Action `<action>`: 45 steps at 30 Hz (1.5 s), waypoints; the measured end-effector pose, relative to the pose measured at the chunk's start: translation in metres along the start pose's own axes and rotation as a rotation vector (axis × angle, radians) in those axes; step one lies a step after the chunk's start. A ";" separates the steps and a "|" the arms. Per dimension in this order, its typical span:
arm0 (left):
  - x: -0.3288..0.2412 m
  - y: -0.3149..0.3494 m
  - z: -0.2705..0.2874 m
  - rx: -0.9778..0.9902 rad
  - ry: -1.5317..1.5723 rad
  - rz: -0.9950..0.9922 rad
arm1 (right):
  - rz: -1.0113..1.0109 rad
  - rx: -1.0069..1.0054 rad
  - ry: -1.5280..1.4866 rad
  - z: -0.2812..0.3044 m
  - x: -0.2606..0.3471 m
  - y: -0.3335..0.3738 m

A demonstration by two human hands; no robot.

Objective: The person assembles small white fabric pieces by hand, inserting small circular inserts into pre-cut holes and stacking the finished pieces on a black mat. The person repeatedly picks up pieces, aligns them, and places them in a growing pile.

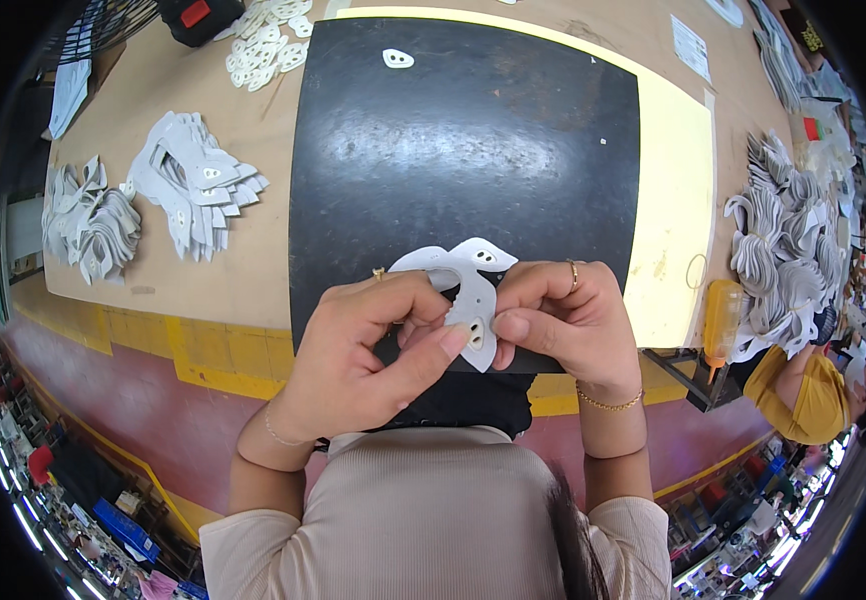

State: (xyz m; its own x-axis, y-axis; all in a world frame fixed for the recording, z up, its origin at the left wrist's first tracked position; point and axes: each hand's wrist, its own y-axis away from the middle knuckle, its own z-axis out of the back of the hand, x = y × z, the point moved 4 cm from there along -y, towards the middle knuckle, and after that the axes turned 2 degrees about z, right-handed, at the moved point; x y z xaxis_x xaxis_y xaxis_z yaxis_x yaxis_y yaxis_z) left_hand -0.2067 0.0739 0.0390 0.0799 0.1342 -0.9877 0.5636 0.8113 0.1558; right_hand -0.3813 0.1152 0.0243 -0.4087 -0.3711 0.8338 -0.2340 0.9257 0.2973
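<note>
Between both hands, over the near edge of a black mat [463, 190], is a pale grey curved shoe upper piece [475, 287]. Two small cream patches with dark holes lie on it: an upper patch [486, 258] and a lower patch [475, 336]. My left hand [368, 340] is closed on the piece, its thumb pressing beside the lower patch. With thumb and fingers pinched, my right hand [563, 315] grips the piece's right edge by that patch. Some fingertips are hidden behind the piece. A loose cream patch [398, 59] rests far off on the mat.
At left sit a fanned stack of shoe upper pieces [193, 185] and a bundled stack [93, 225]. Cream patches [258, 55] are heaped at far left. On the right are a yellow bottle [722, 320] and more grey bundles [788, 240]. Another person's yellow garment [803, 395] shows beyond.
</note>
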 end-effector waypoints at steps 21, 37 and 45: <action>0.000 0.002 -0.005 -0.042 -0.118 -0.063 | 0.059 -0.206 0.211 -0.006 -0.008 0.004; -0.028 -0.009 0.004 0.282 -0.388 -0.014 | -0.029 0.494 0.569 0.001 0.025 -0.026; -0.023 -0.018 0.019 -0.081 -0.232 -0.050 | 0.118 0.181 0.371 0.004 0.019 -0.019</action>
State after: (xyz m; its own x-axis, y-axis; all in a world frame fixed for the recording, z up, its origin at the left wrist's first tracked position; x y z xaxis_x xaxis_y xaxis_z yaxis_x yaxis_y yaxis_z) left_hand -0.2030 0.0456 0.0590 0.2455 -0.0336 -0.9688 0.5047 0.8577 0.0982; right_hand -0.3879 0.0906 0.0324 -0.1047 -0.1810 0.9779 -0.3689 0.9202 0.1309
